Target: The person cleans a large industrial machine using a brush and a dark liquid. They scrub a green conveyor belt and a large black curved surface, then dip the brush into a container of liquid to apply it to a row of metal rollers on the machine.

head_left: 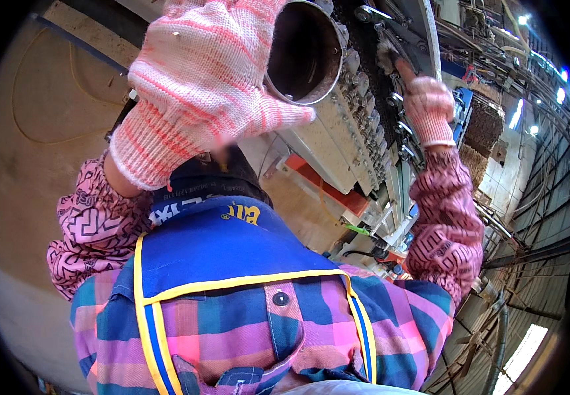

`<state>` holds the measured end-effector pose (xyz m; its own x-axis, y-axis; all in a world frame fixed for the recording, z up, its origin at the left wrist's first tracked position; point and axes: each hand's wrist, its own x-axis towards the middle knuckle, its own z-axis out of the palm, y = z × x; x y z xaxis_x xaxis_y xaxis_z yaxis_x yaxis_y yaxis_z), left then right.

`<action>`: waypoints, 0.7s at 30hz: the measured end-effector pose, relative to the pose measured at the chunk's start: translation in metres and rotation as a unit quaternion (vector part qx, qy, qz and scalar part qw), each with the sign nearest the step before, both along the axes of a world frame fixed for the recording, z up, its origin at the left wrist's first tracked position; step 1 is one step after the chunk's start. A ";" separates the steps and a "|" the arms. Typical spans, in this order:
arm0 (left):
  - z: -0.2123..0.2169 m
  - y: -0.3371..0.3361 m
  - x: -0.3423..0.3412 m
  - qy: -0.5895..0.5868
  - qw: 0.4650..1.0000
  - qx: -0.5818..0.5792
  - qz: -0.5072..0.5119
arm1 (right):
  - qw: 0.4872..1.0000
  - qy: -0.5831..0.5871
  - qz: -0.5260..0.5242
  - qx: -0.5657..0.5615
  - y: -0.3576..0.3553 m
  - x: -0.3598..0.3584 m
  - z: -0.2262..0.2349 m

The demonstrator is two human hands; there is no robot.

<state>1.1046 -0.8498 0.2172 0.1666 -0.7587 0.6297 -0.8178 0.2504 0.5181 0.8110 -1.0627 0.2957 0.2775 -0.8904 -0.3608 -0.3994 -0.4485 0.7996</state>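
Note:
My left hand [199, 82], in a white knitted glove with pink stripes, is raised close at the top. Its thumb stretches out to the right, just below the rim of a round metal pipe [303, 52]; the fingertips are cut off by the upper edge. Farther right, my right hand [428, 105], in a similar glove, reaches into a dark machine [387, 92]. One bare-looking finger points at a greyish fuzzy patch [385, 56], at or near contact. The other fingers are folded, and whatever lies under them is hidden.
Along the machine runs a row of dusty metal fittings [367, 105] beside a pale panel [331, 141]. An orange-red bar [324, 185] sits below it. Stacked brown sheets [484, 125] stand at the right. A thin yellowish hose [14, 99] curves over the floor at the left.

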 end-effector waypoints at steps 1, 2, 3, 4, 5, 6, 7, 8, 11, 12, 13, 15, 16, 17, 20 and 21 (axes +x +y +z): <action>0.001 0.002 0.002 0.003 1.000 0.006 -0.005 | 1.000 -0.016 -0.009 0.007 -0.007 0.002 -0.009; 0.001 0.003 0.004 0.005 1.000 0.013 -0.007 | 0.999 -0.047 -0.007 0.012 -0.011 0.007 -0.027; -0.001 0.009 0.004 0.006 0.999 0.050 -0.004 | 0.997 -0.072 -0.002 0.021 -0.005 0.013 -0.042; -0.003 0.013 0.005 0.003 0.996 0.090 0.009 | 0.997 0.005 0.066 0.048 0.005 0.020 -0.030; -0.004 0.015 0.006 0.018 0.992 0.125 0.012 | 0.995 0.020 0.096 0.033 0.007 0.024 -0.021; -0.005 0.017 0.006 0.035 0.987 0.155 0.009 | 0.995 0.044 0.087 0.031 -0.001 0.012 -0.011; -0.008 0.017 0.004 0.077 0.983 0.167 -0.004 | 0.995 0.056 0.079 0.017 -0.003 0.005 -0.008; -0.009 0.015 0.000 0.071 0.990 0.118 0.005 | 0.995 0.070 0.072 0.003 -0.005 -0.002 0.006; -0.015 0.010 0.000 0.053 0.996 0.060 0.025 | 0.999 0.030 0.038 -0.021 -0.003 0.017 -0.016; -0.016 0.009 -0.001 0.052 0.997 0.057 0.021 | 1.000 0.019 0.016 -0.002 -0.008 0.024 -0.034; -0.020 0.006 0.000 0.043 0.997 0.050 0.039 | 1.000 0.003 0.011 0.022 -0.021 0.037 -0.053; -0.020 0.007 -0.011 0.040 0.998 0.033 0.045 | 0.998 0.045 0.047 0.017 -0.004 0.027 -0.021; -0.019 0.008 -0.017 0.036 0.998 0.016 0.056 | 0.998 0.063 0.004 0.012 -0.006 0.030 -0.016; -0.020 0.009 -0.020 0.029 0.997 -0.004 0.072 | 0.996 0.084 -0.038 0.008 -0.008 0.030 -0.013; -0.025 0.002 -0.026 0.026 0.995 -0.044 0.090 | 0.997 0.060 0.044 0.025 -0.009 0.018 -0.022; -0.023 0.006 -0.022 0.024 0.996 -0.031 0.082 | 0.998 0.037 0.040 0.026 -0.011 0.010 -0.029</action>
<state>1.0827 -0.8437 0.1938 0.3172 -0.6789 0.6622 -0.8247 0.1474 0.5461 0.8213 -1.0740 0.2669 0.3179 -0.8455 -0.4291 -0.3006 -0.5191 0.8001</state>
